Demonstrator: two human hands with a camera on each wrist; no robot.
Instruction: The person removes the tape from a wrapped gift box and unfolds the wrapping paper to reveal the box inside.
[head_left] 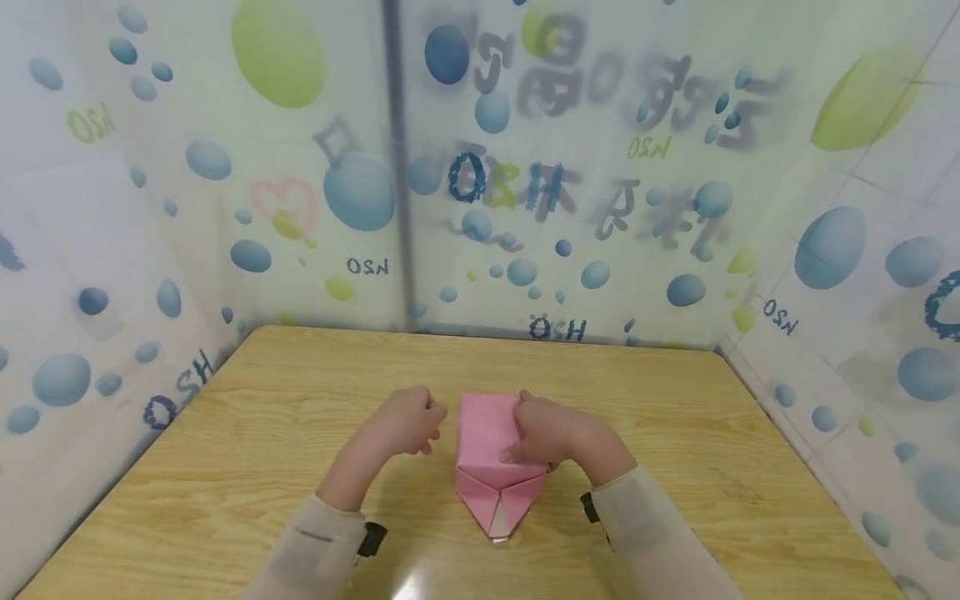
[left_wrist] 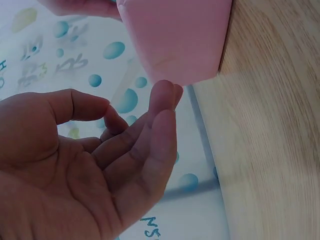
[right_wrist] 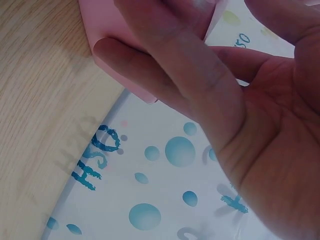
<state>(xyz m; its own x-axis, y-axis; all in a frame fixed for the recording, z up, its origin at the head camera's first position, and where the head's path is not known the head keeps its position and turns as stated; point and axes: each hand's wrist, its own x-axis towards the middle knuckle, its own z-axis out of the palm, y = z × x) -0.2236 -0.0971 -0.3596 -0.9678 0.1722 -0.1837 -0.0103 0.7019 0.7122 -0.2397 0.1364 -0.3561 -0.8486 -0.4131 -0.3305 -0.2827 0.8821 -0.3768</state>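
Observation:
A box wrapped in pink paper [head_left: 486,429] lies on the table, its near end folded into a tapering flap [head_left: 517,497] with a pale inner side. At the flap's tip, a small shiny strip [head_left: 500,540] sticks out. My right hand [head_left: 551,429] grips the box from the right, thumb on top and fingers along its side. Just left of the box is my left hand [head_left: 408,421], apart from it in the head view. In the left wrist view its thumb and a fingertip pinch a see-through strip [left_wrist: 122,82] that looks like clear tape.
The wooden table [head_left: 300,392] has a bright glare spot near its front edge. Curtains [head_left: 360,283] with blue and green bubble prints hang around the back and both sides. Each wrist wears a dark strap piece [head_left: 371,540] over a pale sleeve.

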